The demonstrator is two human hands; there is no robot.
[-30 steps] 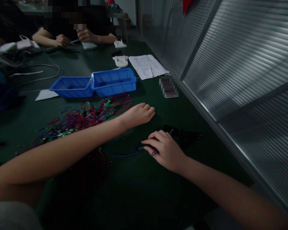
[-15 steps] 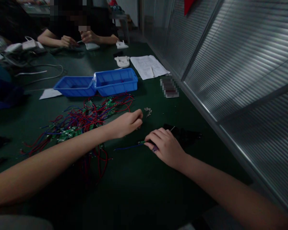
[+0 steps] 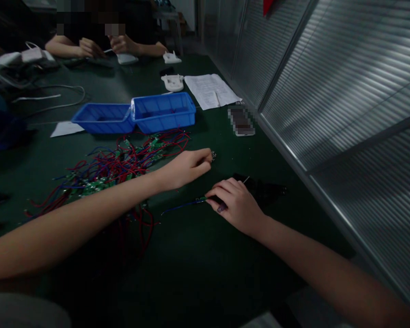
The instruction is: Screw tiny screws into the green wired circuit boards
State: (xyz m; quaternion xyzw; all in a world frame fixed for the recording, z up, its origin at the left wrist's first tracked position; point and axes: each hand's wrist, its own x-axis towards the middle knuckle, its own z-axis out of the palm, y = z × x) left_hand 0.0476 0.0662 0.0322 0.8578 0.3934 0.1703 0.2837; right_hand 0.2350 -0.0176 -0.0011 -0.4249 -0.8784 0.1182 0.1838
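My left hand reaches over the table with curled fingers, at a small pile of tiny metal pieces that it partly covers. Its fingertips are hidden, so what they pinch does not show. Between the thumb and fingers of my right hand is the end of a small green circuit board. A blue wire trails left from the board onto the table. Behind my left forearm lies a tangle of red and blue wires with more green boards.
Two blue bins stand beyond the wires. Papers, a pixelated phone-like object and white plastic parts lie farther back. Dark items lie beside my right hand. A co-worker's hands work across the table; a blinds-covered glass partition borders the right.
My left hand has moved right onto the pile of metal pieces. My right hand keeps its hold on the board, nearly in place. The whole view has shifted slightly.
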